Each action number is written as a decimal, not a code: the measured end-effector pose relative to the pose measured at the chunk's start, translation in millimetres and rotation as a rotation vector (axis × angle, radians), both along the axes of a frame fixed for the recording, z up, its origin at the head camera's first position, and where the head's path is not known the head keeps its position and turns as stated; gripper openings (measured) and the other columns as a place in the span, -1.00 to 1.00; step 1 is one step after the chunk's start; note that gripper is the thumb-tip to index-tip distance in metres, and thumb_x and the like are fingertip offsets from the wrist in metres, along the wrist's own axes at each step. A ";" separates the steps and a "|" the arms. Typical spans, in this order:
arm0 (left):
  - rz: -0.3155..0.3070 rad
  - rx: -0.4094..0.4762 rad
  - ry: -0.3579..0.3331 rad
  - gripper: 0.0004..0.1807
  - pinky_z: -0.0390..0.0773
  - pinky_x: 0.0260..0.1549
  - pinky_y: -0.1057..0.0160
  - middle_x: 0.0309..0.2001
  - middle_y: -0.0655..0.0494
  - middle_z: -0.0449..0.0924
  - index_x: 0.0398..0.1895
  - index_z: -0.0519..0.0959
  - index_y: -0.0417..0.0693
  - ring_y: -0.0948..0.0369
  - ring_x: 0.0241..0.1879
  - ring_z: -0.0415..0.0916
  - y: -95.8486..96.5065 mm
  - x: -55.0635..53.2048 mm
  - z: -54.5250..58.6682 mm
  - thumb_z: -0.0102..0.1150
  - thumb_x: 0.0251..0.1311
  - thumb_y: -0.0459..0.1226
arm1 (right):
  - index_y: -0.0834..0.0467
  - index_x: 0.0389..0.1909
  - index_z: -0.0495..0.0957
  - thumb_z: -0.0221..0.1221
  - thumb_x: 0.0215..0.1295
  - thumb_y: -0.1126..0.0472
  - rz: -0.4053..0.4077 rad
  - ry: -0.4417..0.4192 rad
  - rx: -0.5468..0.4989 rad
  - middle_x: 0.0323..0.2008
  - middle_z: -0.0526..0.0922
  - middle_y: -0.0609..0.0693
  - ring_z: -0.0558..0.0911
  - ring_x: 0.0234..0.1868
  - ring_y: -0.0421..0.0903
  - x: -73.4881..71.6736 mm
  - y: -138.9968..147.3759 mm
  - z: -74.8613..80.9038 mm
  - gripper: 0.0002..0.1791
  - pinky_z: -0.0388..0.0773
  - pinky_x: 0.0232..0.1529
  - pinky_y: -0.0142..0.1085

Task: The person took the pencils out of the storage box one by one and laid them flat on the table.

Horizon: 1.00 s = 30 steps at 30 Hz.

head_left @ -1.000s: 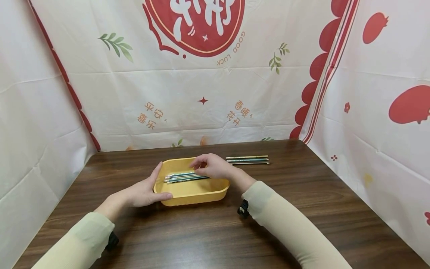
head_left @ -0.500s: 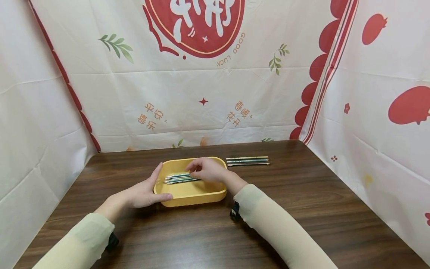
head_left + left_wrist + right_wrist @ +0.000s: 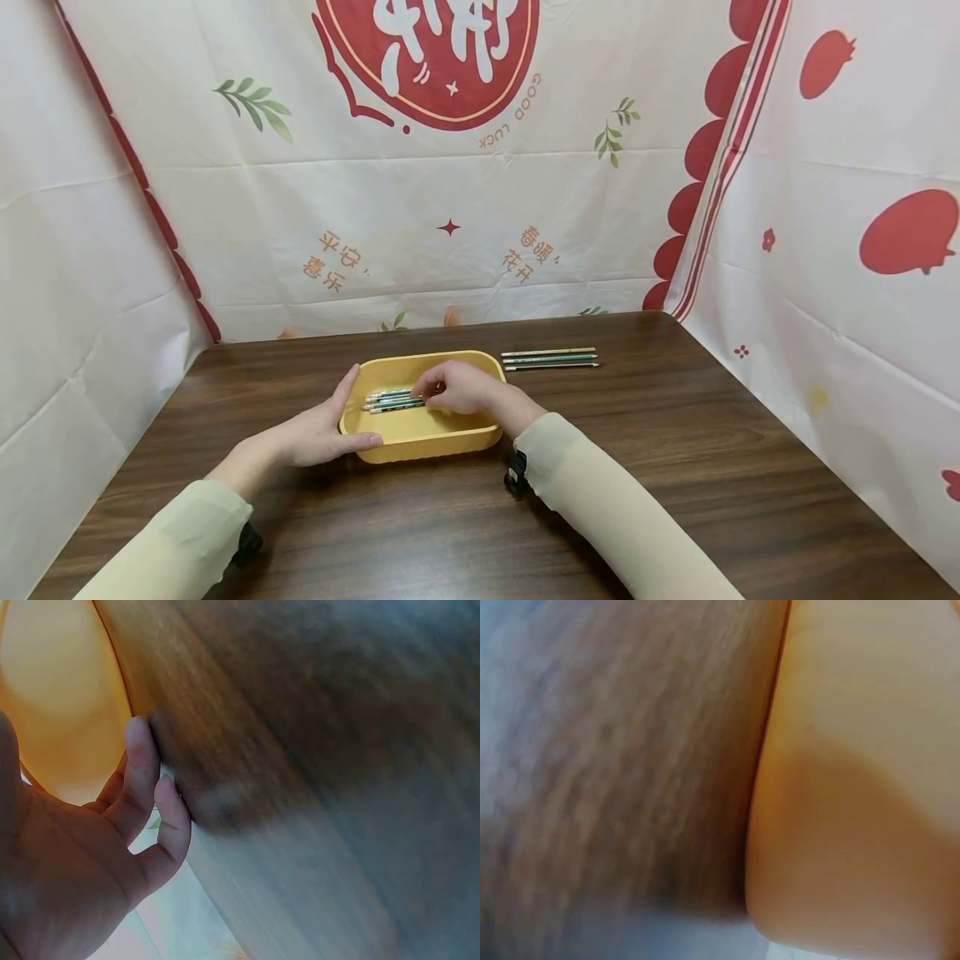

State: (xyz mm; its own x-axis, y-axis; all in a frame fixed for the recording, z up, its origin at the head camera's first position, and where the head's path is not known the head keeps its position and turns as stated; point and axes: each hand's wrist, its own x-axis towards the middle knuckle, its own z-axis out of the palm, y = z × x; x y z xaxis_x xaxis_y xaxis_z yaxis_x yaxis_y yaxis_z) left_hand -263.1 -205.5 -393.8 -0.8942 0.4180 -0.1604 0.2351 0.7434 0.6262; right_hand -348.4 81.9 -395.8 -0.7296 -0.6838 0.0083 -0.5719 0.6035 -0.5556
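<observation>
A yellow plastic basket (image 3: pixel 427 432) with rounded corners stands on the table. My left hand (image 3: pixel 322 427) grips its left end, thumb along the front rim and fingers on the far side. In the left wrist view the fingers (image 3: pixel 140 761) bend against the basket wall (image 3: pixel 67 697). Inside lie several green and striped pencils (image 3: pixel 390 400), eraser ends to the left. My right hand (image 3: pixel 465 388) reaches in over the right rim, with curled fingertips pinching at the pencils; it hides their right ends. The right wrist view shows only the basket's outer wall (image 3: pixel 855 787) and table.
Three pencils (image 3: pixel 550 359) lie side by side on the brown wooden table (image 3: pixel 675 433), behind and to the right of the basket. A white printed cloth (image 3: pixel 450 192) hangs along the table's back edge and at both sides.
My right hand has moved left and down from above the pencils to the pencils themselves, its fingers drawing closer together. The left hand stays on the basket. The head view has shifted slightly.
</observation>
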 end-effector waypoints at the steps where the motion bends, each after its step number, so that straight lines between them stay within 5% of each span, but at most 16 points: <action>1: 0.000 0.000 0.000 0.47 0.27 0.54 -0.38 0.71 -0.51 -0.03 0.79 -0.58 0.01 -0.32 0.61 0.26 0.0 0.2 0.0 0.35 0.37 0.33 | 0.02 0.04 0.84 0.39 0.46 0.32 0.001 0.005 0.007 -0.20 0.78 -0.10 0.58 -0.23 -0.31 -0.2 -0.1 -0.4 -0.77 0.52 -0.12 -0.43; 23: 0.002 -0.005 0.007 0.46 0.26 0.54 -0.38 0.70 -0.53 -0.02 0.79 -0.59 0.03 -0.34 0.62 0.25 0.4 0.6 -1.2 0.36 0.38 0.31 | -0.07 0.11 0.86 0.35 0.50 0.34 0.109 0.094 0.095 -0.08 0.80 -0.12 0.65 -0.05 -0.27 2.1 0.8 -0.6 -0.68 0.60 0.14 -0.32; 30: 0.004 -0.005 0.005 0.46 0.27 0.54 -0.38 0.70 -0.54 -0.01 0.80 -0.58 0.03 -0.34 0.62 0.24 1.2 1.7 0.1 0.37 0.38 0.31 | -0.09 0.04 0.88 0.32 0.50 0.37 0.104 0.090 0.093 -0.14 0.81 -0.15 0.62 -0.13 -0.29 2.3 1.6 0.2 -0.67 0.58 0.04 -0.36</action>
State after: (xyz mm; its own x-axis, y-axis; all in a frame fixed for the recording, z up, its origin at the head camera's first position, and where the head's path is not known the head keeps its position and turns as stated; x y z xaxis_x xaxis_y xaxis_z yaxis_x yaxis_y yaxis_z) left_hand -261.4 -204.3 -393.7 -0.8965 0.4137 -0.1584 0.2353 0.7476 0.6211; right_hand -346.1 83.5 -395.6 -0.6537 -0.7568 0.0037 -0.6792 0.5845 -0.4439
